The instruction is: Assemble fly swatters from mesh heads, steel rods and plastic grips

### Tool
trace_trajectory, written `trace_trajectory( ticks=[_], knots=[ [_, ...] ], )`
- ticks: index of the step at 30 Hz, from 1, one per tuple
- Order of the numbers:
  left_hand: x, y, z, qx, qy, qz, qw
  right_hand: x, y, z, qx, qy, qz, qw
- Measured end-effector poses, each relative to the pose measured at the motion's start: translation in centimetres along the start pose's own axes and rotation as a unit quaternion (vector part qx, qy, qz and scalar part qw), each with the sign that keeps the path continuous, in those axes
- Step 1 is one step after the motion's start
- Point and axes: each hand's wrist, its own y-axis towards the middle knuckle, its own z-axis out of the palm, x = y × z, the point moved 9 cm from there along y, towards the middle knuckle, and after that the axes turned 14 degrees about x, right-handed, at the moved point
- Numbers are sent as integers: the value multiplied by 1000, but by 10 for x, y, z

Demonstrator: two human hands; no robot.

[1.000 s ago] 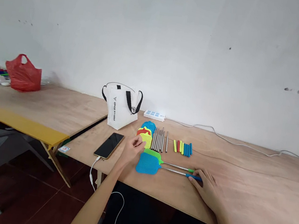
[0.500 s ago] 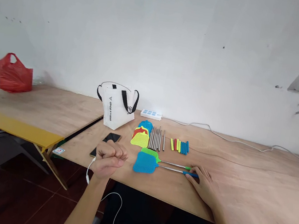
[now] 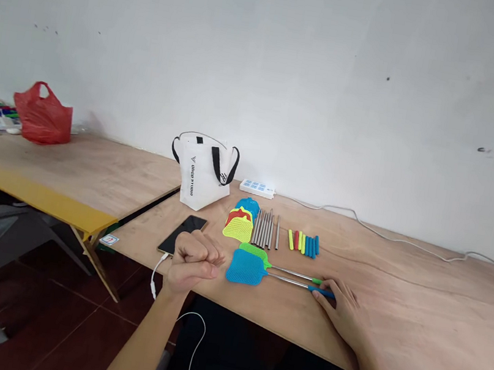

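Note:
My left hand (image 3: pixel 194 264) is raised above the table's front edge in a fist, with nothing showing in it. Beside it lies a blue fly swatter (image 3: pixel 246 267), its steel rod pointing right to a blue grip. My right hand (image 3: pixel 343 311) rests on the table with its thumb and fingers about that grip. A green fly swatter (image 3: pixel 255 252) lies just behind, partly under the blue one, and its grip end reaches my right fingers. Farther back are loose swatter heads, yellow (image 3: pixel 237 229), red and blue, several metal rods (image 3: pixel 263 229) and several coloured grips (image 3: pixel 303 243).
A phone (image 3: pixel 181 236) with a white cable lies left of the swatters. Behind it stands a white bag (image 3: pixel 198 181) with black handles. A power strip (image 3: pixel 256 188) sits by the wall, its cord running right. A red plastic bag (image 3: pixel 46 118) is on the left table.
The view has turned slightly left, so everything sits farther right in the picture. My left fist stays raised, and my right hand is still at the swatter grips.

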Motion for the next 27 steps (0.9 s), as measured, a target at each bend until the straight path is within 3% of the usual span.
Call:
trace_trajectory(
  ticks=[17, 24, 27],
  knots=[
    [11, -1, -1, -30, -6, -34, 999, 10, -4, -6, -19, -2, 6, 1000],
    [5, 3, -7, -102, 56, -11, 993, 8, -4, -6, -11, 0, 4, 1000],
    [-1, -2, -17, -165, 80, 18, 983, 9, -4, -6, -11, -4, 5, 1000]
  ],
)
